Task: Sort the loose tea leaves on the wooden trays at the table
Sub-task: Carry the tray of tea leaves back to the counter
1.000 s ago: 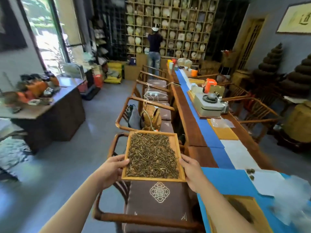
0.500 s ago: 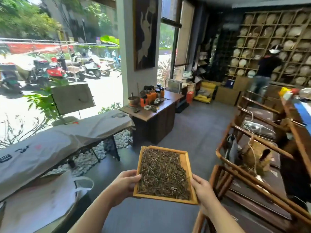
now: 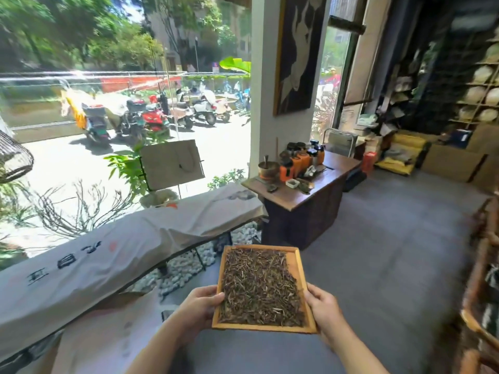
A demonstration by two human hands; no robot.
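Note:
I hold a rectangular wooden tray (image 3: 299,261) in front of me, above the grey floor. Dry brown loose tea leaves (image 3: 259,287) cover most of it, with a bare strip along its right side. My left hand (image 3: 198,306) grips the tray's left edge near the front corner, thumb on the rim. My right hand (image 3: 321,309) grips the right edge opposite. The tray is roughly level. The long tea table is out of view.
A long bench under white cloth (image 3: 113,255) runs along the window at left, with white pebbles beneath. A dark wooden side table (image 3: 305,201) with jars stands ahead. Wooden chairs (image 3: 483,292) line the right edge. Open grey floor lies ahead on the right.
My view has swung left, away from the long tea table and chairs toward the window and bench. Both hands keep the same hold on the tray.

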